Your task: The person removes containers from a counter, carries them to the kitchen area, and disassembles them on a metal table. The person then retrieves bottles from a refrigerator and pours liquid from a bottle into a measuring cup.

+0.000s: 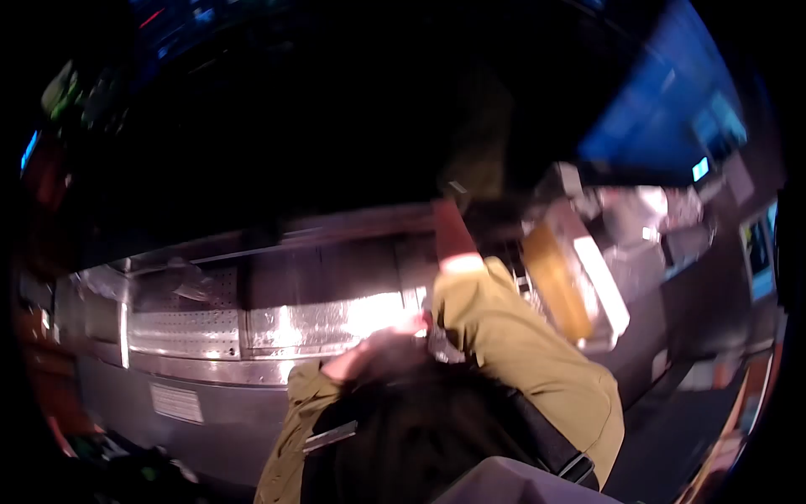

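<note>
Your right sleeve (537, 361) could knock the yellow board (557, 281) beside it if your elbow swings outward. The metal counter (306, 323) lies before you, its long axis running left to right. Your left hand (378, 346) and right hand (454, 233) are apart; blur hides any grip.

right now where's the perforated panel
In the head view, the perforated panel is at left, above the slatted plate and left of the left hand.

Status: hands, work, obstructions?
Left hand at counter, right hand extended forward; grips blurred, unclear. Yellow item beside right sleeve. Too dark ahead to spot obstructions.
</note>
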The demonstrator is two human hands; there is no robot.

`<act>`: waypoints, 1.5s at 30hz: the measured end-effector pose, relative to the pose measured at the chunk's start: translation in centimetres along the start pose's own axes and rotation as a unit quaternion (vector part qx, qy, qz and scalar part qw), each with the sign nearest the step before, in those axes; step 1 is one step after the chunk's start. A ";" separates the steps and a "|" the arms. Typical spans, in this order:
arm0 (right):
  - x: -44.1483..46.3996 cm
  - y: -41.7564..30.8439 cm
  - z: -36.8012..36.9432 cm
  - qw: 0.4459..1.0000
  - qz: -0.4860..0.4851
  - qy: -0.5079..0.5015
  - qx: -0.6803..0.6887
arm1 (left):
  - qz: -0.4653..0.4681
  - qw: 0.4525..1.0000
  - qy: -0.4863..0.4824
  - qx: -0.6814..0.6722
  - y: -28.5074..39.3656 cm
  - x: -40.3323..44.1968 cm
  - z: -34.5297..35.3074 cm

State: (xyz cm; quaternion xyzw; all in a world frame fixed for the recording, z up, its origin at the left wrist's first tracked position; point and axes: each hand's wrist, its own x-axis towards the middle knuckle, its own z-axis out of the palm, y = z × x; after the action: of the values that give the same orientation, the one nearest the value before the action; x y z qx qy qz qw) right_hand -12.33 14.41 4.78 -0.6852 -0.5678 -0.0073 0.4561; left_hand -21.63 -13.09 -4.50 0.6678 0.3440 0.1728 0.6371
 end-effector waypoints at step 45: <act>-20.7 11.6 -41.2 0.780 0.183 -0.086 0.592 | -0.193 0.778 0.443 -0.401 15.4 1.7 8.1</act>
State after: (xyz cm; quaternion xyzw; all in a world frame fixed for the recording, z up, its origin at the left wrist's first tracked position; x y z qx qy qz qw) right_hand 10.40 -26.93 10.76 -0.3690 -0.3615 0.4730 0.7137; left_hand -11.31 -17.09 9.03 0.1215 0.6095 0.4453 0.6446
